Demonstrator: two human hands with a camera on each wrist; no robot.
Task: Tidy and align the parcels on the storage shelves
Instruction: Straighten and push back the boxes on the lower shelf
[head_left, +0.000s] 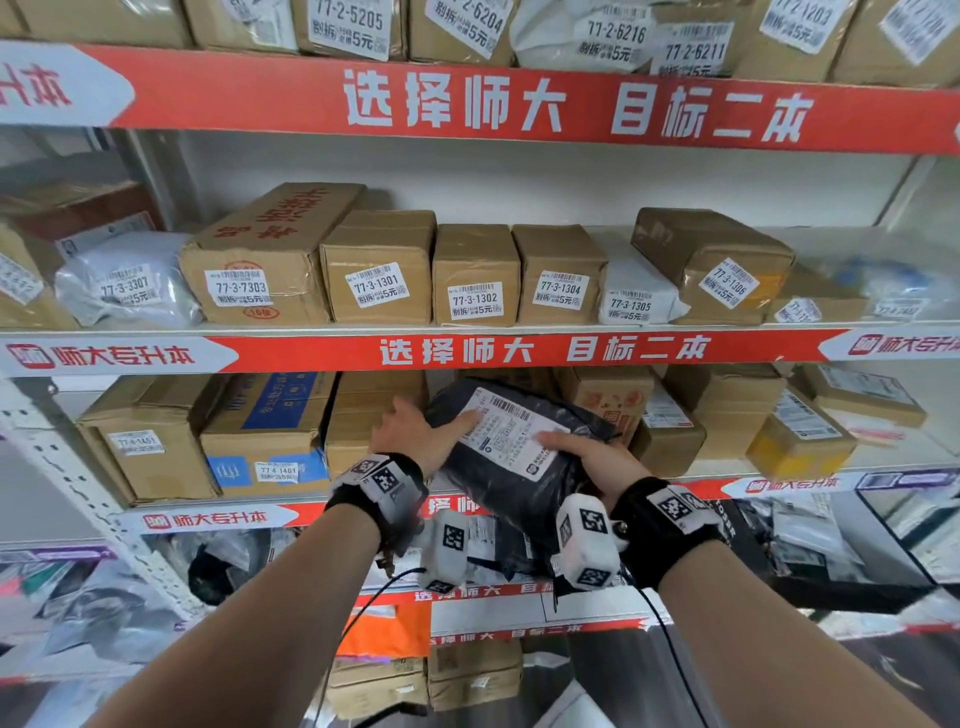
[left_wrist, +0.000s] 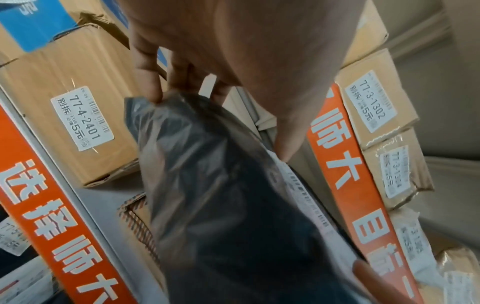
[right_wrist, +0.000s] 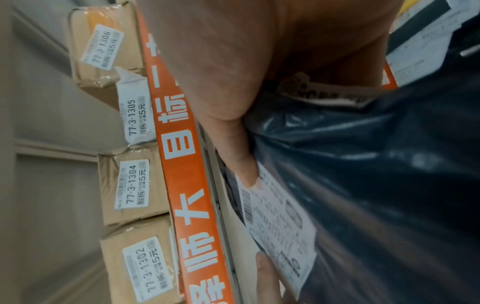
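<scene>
Item: black poly parcel (head_left: 511, 447), being held at 4th-tier shelf edge (head_left: 218, 518) w/ left hand (head_left: 415, 434) and right hand (head_left: 592, 454) both gripping it; risk: slick film slipping, parcel dropping.

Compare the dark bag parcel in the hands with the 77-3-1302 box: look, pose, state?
The dark bag parcel is soft, wrinkled plastic; the 77-3-1302 box is rigid brown cardboard. The bag parcel is tilted and held in front of the lower shelf by the left hand and right hand; the box sits square in its row one shelf up, untouched. The bag's white label faces upward; the box's faces front. Both carry a barcoded white label.
</scene>
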